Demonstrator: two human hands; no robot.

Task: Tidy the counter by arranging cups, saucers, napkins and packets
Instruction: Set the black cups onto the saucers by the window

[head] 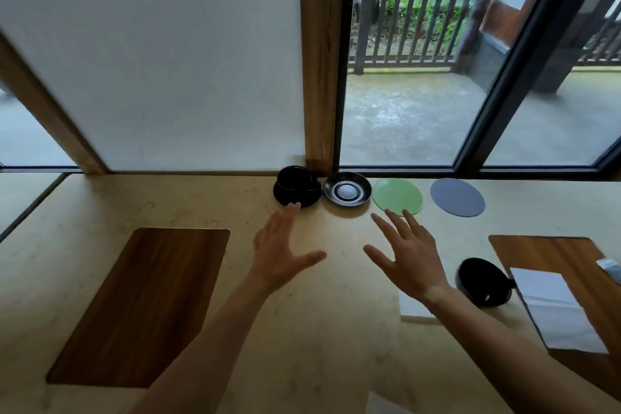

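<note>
A black cup (295,179) stands on a black saucer (297,197) at the back of the counter, beside an empty black saucer (347,193). To their right lie a green coaster (397,196) and a grey coaster (457,197). A second black cup (483,282) lies on its side at the right. One white napkin (557,307) rests on the right wooden mat (551,254); another napkin (412,307) is partly hidden by my right forearm. My left hand (280,252) hovers open, its fingertips near the cup's saucer. With fingers spread, my right hand (408,254) reaches toward the green coaster.
A second wooden mat (144,306) lies on the beige counter (336,329) at the left. A small packet (610,267) shows at the right edge. White paper (386,405) pokes in at the bottom. A window and a wooden post stand behind the counter.
</note>
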